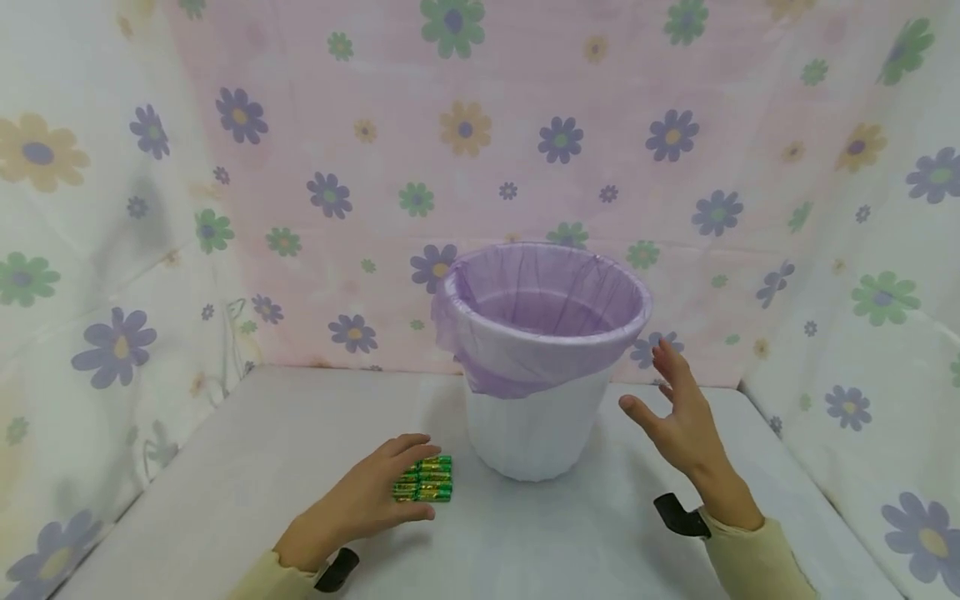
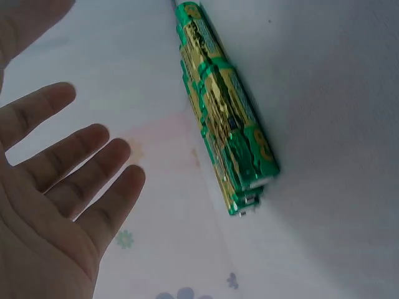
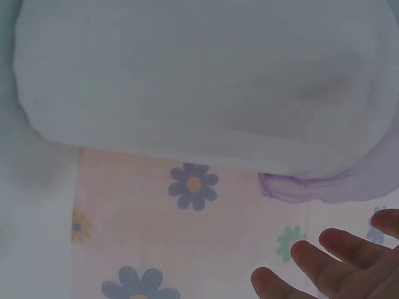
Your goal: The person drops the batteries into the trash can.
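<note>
head view: batteries [image 1: 435, 481] lie on table [image 1: 315, 433], just right of the left hand [image 1: 366, 493], long axes running left-right; its fingers are spread, released, not touching them. right hand [image 1: 686, 429] farther off, right of bin [image 1: 532, 442], fingers also free.

My pale-yellow fabric sleeves [image 1: 753, 558] show plain against a white tabletop [image 1: 300, 450], with green-and-gold cylindrical batteries [image 1: 435, 481], a white round bin [image 1: 536, 437], its sheer purple plastic liner [image 1: 517, 373], and a pink hanging sheet [image 1: 390, 275] patterned in purple, green and yellow daisy-like flowers [image 1: 465, 129] before me.
</note>
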`<act>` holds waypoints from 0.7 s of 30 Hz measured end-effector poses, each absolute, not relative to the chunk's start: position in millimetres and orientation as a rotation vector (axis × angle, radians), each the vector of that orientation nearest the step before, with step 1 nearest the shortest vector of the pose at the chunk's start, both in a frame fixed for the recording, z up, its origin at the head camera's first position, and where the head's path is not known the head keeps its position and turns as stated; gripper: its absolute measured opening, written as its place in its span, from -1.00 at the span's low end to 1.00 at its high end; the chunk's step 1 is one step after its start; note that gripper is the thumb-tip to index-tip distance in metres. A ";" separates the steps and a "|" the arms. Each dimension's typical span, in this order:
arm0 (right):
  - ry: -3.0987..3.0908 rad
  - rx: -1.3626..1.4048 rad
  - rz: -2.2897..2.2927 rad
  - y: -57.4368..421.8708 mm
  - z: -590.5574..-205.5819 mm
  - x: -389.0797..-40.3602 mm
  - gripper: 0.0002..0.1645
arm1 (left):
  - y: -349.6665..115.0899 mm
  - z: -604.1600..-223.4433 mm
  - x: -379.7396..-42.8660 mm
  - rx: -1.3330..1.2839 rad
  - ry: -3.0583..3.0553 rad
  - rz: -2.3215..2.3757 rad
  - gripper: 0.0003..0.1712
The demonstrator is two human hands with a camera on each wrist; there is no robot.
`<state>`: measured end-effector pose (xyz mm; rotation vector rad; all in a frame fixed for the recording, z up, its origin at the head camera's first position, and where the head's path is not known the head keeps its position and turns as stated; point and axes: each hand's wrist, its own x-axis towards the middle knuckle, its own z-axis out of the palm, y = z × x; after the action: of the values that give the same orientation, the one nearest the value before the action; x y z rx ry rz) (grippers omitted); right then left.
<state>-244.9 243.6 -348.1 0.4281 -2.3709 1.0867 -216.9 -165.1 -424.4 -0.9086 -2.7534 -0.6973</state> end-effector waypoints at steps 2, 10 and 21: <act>-2.343 0.422 1.138 236.7 -338.8 -244.6 0.06 | -161.7 -425.3 -219.0 -0.945 -2.772 -0.745 -0.27; -2.219 0.415 1.309 213.0 -306.0 -237.9 0.01 | -152.3 -432.8 -228.0 -0.997 -2.836 -0.814 -0.41; -2.106 0.399 1.423 209.9 -313.9 -260.0 -0.05 | -145.9 -437.6 -231.4 -0.993 -2.908 -0.696 -0.52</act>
<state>-260.0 209.9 -313.9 0.3991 -2.1056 1.4226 -231.4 -145.9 -437.6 -0.9933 -2.9080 -0.6957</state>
